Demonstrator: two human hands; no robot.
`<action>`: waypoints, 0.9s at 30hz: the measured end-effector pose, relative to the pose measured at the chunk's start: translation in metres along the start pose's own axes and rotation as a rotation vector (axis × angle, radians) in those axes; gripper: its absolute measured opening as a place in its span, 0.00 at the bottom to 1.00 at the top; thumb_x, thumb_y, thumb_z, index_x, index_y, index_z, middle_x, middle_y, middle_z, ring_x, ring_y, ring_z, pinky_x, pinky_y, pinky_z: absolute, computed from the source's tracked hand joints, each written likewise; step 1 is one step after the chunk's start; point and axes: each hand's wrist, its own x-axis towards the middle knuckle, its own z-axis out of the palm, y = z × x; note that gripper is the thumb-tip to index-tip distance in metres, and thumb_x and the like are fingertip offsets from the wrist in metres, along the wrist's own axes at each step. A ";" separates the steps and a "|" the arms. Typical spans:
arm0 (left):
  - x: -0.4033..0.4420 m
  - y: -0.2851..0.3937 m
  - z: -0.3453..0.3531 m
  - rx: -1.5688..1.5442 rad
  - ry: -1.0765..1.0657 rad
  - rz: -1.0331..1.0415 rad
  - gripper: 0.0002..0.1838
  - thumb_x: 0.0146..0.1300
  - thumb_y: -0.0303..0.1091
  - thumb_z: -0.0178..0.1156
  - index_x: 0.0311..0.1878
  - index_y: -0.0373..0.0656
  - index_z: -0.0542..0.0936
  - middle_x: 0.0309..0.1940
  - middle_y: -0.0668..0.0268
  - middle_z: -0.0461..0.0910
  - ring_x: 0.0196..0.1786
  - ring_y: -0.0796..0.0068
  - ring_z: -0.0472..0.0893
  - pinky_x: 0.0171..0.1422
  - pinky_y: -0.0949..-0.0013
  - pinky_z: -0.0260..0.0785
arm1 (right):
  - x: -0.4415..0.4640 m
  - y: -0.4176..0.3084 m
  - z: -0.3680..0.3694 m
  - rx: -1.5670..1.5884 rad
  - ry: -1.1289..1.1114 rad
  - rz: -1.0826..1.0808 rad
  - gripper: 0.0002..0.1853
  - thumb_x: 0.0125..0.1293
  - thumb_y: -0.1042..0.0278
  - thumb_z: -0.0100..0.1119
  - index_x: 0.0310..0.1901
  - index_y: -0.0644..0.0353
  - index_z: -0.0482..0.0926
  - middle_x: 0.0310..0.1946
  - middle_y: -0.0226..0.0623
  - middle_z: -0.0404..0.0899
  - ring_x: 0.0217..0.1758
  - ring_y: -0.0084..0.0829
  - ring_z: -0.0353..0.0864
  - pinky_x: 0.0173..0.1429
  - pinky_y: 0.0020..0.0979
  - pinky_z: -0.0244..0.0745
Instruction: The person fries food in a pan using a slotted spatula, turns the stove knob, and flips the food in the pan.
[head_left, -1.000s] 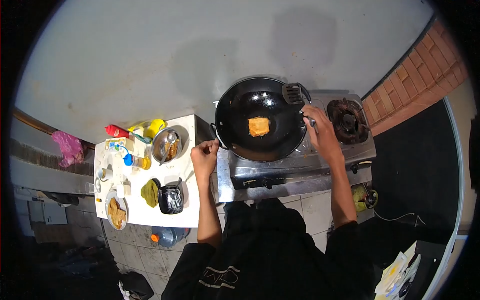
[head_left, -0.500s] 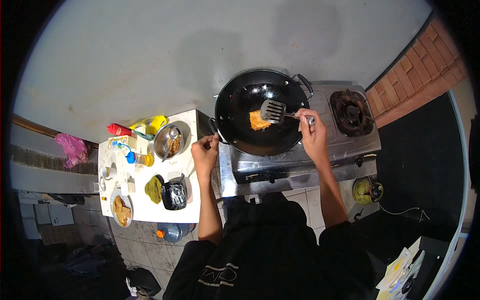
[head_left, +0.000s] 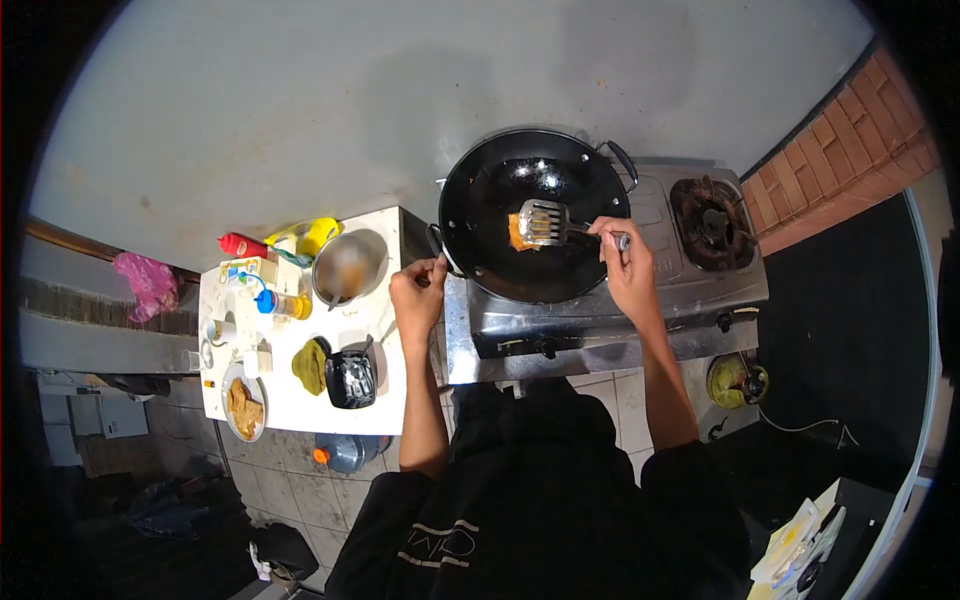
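Here, fried piece [head_left: 516, 232] lies in black wok [head_left: 480, 200], partly covered by slotted spatula [head_left: 543, 222]. Right hand [head_left: 628, 265] closed around spatula handle [head_left: 621, 241], probably for distance from heat. Left hand [head_left: 418, 298] beside wok's left handle [head_left: 433, 238], perhaps for steadying; cannot tell whether it grips. Wok rests on stove [head_left: 610, 330]. Shirt lettering [head_left: 440, 542]: not legible.

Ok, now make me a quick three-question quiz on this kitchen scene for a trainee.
1. Which hand holds the spatula? A: left. B: right.
2. True or false: the blue-capped bottle is on the white table.
3. Fill in the blank: the spatula's blade partly covers a piece of food inside the black ____.

Key:
1. B, the right hand.
2. True.
3. Pan.
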 end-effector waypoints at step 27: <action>0.002 -0.002 -0.001 -0.033 -0.004 0.003 0.13 0.60 0.35 0.66 0.33 0.30 0.83 0.15 0.66 0.74 0.20 0.82 0.69 0.28 0.73 0.65 | -0.008 0.002 0.013 0.057 -0.015 0.009 0.03 0.71 0.77 0.49 0.43 0.65 0.71 0.40 0.34 0.78 0.26 0.15 0.68 0.29 0.19 0.65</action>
